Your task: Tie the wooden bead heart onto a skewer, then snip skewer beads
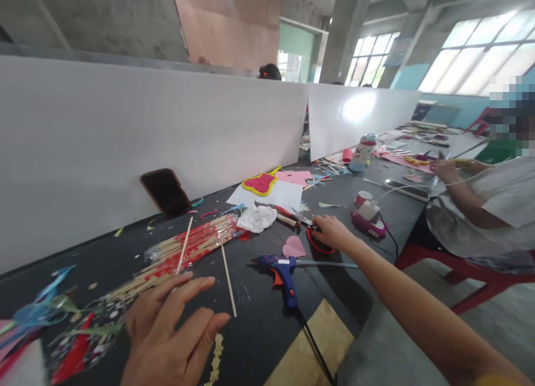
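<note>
My right hand reaches across the table, its fingers curled on the red-handled scissors, whose blades point up and left. My left hand is at the lower left, fingers apart. One thin wooden stick ends behind its fingertips; whether they touch it is hidden. A second stick lies to its right. Beyond the left hand is a plastic-wrapped bundle of sticks with red on it. Between my hands lie a blue glue gun and a pink paper heart.
A phone leans against the white partition. A crumpled white tissue, a pink-and-yellow cutout and a brown sheet lie on the table. At right are a pink power strip, a bottle and a seated person.
</note>
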Demonstrator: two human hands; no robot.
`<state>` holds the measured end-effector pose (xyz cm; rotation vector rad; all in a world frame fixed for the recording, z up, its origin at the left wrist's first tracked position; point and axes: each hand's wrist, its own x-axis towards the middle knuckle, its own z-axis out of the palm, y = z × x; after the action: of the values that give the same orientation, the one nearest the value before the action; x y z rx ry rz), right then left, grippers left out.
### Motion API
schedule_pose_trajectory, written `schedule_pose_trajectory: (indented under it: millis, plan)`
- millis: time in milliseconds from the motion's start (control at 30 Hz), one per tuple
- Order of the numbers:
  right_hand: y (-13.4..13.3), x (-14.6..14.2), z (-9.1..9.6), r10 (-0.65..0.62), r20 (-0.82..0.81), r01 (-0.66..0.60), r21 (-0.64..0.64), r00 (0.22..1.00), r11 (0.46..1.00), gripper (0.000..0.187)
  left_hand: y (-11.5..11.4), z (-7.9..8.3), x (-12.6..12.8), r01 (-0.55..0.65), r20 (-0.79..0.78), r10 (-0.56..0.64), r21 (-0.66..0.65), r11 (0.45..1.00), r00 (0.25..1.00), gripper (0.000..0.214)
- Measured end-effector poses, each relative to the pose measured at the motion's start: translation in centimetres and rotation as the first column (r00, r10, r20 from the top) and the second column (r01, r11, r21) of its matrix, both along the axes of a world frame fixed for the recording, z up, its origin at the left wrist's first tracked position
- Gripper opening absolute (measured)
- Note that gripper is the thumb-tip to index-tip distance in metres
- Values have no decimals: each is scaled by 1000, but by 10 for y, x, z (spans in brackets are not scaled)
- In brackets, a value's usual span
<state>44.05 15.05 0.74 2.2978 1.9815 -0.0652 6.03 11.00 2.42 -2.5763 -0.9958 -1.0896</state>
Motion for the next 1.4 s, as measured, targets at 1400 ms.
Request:
schedule_pose_trajectory:
  millis: [1400]
  plan:
    - [-29, 5, 41, -90, -337, 191, 279, 937, 941, 58, 51, 1, 32, 19, -203, -87, -312, 950, 975, 23]
